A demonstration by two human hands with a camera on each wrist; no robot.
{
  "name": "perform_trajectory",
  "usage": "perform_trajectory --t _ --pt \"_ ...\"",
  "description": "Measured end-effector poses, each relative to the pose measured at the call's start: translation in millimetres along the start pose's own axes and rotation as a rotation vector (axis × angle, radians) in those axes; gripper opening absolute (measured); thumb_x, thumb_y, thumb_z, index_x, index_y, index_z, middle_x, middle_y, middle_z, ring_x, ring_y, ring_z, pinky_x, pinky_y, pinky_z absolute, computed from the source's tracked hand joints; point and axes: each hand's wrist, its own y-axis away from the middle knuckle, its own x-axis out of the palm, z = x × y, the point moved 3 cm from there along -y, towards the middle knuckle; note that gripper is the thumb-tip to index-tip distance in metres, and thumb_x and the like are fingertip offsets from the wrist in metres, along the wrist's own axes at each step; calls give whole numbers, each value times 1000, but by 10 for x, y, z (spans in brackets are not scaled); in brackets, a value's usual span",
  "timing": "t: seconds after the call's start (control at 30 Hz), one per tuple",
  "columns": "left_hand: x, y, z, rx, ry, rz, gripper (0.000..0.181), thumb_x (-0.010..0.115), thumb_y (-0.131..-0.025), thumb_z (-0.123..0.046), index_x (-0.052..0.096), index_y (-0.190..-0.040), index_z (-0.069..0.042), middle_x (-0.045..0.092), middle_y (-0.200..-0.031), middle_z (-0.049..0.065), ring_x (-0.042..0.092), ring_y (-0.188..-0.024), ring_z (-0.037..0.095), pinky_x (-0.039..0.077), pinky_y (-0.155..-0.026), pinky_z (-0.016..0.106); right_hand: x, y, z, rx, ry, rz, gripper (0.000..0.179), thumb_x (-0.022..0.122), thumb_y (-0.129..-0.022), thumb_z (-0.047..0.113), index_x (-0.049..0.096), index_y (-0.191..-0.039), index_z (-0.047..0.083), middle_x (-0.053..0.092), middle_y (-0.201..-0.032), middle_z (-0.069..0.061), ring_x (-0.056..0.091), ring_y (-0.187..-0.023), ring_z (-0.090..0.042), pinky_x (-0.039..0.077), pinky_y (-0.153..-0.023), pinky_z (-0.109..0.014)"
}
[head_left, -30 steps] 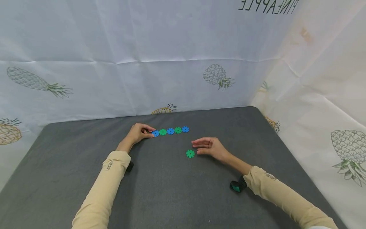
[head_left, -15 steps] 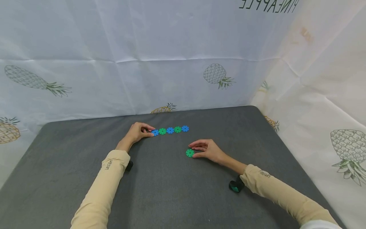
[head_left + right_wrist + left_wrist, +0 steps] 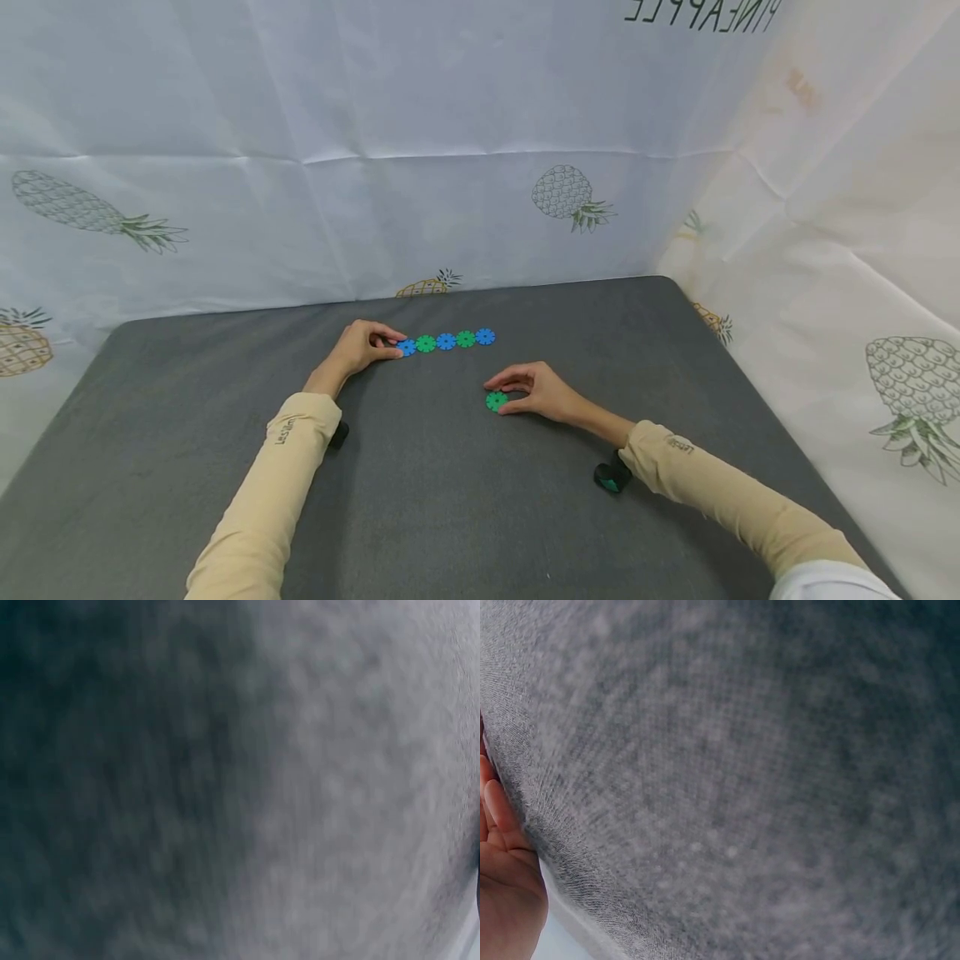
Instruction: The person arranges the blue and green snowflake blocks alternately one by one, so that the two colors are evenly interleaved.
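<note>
Several notched plastic discs lie in a joined-looking row on the grey table, alternating blue and green. At the row's left end, my left hand point(image 3: 357, 347) pinches the blue disc point(image 3: 407, 347) by its edge between thumb and fingers. The far right of the row is another blue disc point(image 3: 485, 337). Closer to me, a separate green disc point(image 3: 496, 402) has my right hand point(image 3: 546, 393) around its right side, thumb at the near edge and fingers at the far edge. In the left wrist view only part of my left hand point(image 3: 508, 877) shows, at the left border.
The grey cloth-like tabletop point(image 3: 420, 500) spreads around both hands. A white curtain point(image 3: 300, 217) printed with pineapples hangs behind the table and along its right side. A black wrist device point(image 3: 612, 475) sits under my right wrist, close over the table.
My right hand has moved left onto the separate green disc and taken it between thumb and fingers; the disc has shifted very slightly left. My left hand stays at the row's end.
</note>
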Motion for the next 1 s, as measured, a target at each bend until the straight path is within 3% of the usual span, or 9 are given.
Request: perform_trajectory --t 0.17,0.33,0.5,0.77,1.0 --pt "20 -7 -3 -1 3 7 27 74 -84 -6 71 -109 4 66 -84 12 55 -63 19 42 -60 27 -12 5 1 -16 33 19 49 76 -74 -9 60 -120 -12 61 -121 -25 55 -117 -36 45 -96 -34" --pt "34 -14 8 0 4 4 27 74 -84 -6 71 -108 4 66 -84 12 54 -62 18 41 -59 27 -10 3 13 -53 168 55 41 73 -76 -11 62 -115 -14 63 -116 -26 58 -111 -38 48 -93 -38" --pt "50 -17 33 -15 0 5 26 74 -84 -6 72 -108 3 66 -83 11 53 -62 16 41 -59 27 -7 -23 10 -69 277 67 34 76 -77 -4 67 -110 -7 68 -109 -19 65 -101 -29 51 -86 -35" --pt "43 -13 24 -16 14 1 26 74 -83 -6 71 -108 4 65 -84 13 54 -62 18 42 -58 27 -31 -23 28 -14 269 57 39 81 -75 5 69 -111 -4 55 -121 -14 59 -105 -23 50 -87 -27" --pt "-1 2 -8 -11 -1 3 27 73 -84 -5 71 -109 5 66 -84 14 54 -62 19 42 -58 27 -19 -41 54 -70 245 94 39 79 -77 4 67 -113 -5 56 -122 -17 57 -111 -26 47 -92 -29"
